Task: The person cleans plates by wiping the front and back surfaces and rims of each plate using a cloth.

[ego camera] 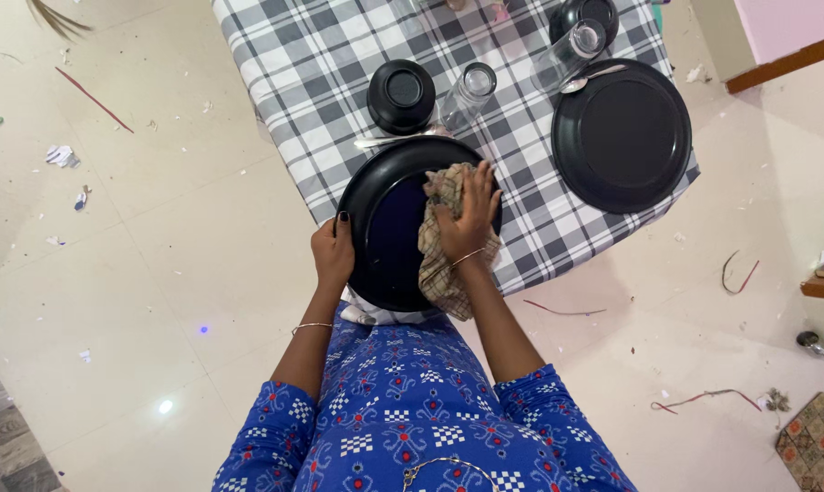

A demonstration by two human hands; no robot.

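Two hands work one plate (389, 228) at the table's near edge: left hand (333, 252) clamps its nine-o'clock rim, right hand (467, 214) presses a cloth (441, 264) flat at three o'clock.

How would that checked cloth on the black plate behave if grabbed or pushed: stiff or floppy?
Probably floppy: the checked cloth bunches under the right hand and droops over the rim of the black plate. Likely light, since it folds in loose creases. Pushed, it would probably crumple or slide on the smooth-looking plate, which the left hand grips at the edge.
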